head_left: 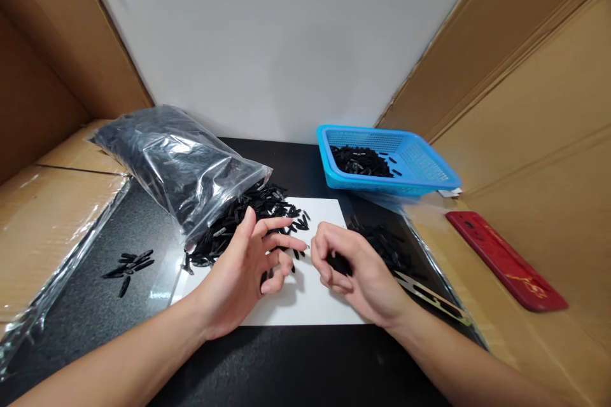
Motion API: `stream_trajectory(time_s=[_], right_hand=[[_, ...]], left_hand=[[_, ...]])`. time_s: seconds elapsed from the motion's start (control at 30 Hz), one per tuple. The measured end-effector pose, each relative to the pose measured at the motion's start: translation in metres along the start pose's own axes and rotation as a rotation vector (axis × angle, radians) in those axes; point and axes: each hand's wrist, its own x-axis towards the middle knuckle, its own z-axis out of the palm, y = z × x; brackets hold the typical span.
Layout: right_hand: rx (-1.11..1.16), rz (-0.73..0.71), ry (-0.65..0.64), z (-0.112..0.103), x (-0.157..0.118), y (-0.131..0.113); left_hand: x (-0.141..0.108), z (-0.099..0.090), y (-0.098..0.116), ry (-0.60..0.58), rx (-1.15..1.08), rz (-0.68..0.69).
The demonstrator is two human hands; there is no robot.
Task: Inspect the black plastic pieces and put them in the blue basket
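My left hand hovers over a white sheet, thumb and first fingers spread, the last two curled. Dark bits show between its curled fingers; whether they are held or lie behind, I cannot tell. Across from it, my right hand is closed, with small black pieces in its curled fingers. A tiny thing shows between the two hands' fingertips, too small to name. Beyond my left hand, a heap of slim black pieces spreads from the mouth of a clear plastic bag onto the sheet.
A blue basket at the back right holds many black pieces. More pieces lie beyond my right hand, near a flat metal strip. A small group lies far left. A red case rests on cardboard at right.
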Motion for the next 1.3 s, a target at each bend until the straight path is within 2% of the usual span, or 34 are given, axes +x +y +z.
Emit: stream_trajectory(time_s=[0.17, 0.27, 0.43, 0.57, 0.67, 0.83, 1.07, 1.3], right_hand=[[-0.687, -0.196, 0.007, 0.016, -0.005, 0.010], [-0.834, -0.252, 0.013, 0.024, -0.009, 0.017], [-0.618, -0.176, 0.067, 0.023, -0.007, 0.015], [-0.448, -0.119, 0.225, 0.015, 0.000, 0.008], [-0.392, -0.111, 0.268, 0.012, 0.002, 0.008], [-0.344, -0.133, 0.243, 0.009, 0.002, 0.008], [-0.343, -0.177, 0.221, 0.001, 0.001, 0.004], [-0.352, -0.209, 0.238, 0.000, 0.000, 0.004]], left_hand=[[-0.002, 0.006, -0.006, -0.009, 0.056, 0.022], [-0.004, 0.007, -0.013, 0.014, 0.150, 0.036], [-0.004, -0.001, -0.020, -0.074, 0.280, 0.117], [0.000, -0.005, -0.016, -0.042, 0.432, 0.213], [0.002, -0.006, -0.012, -0.010, 0.526, 0.239], [0.003, -0.006, -0.008, 0.060, 0.416, 0.213], [0.006, -0.011, -0.004, 0.072, 0.183, 0.166], [0.004, -0.011, -0.003, 0.076, 0.158, 0.143]])
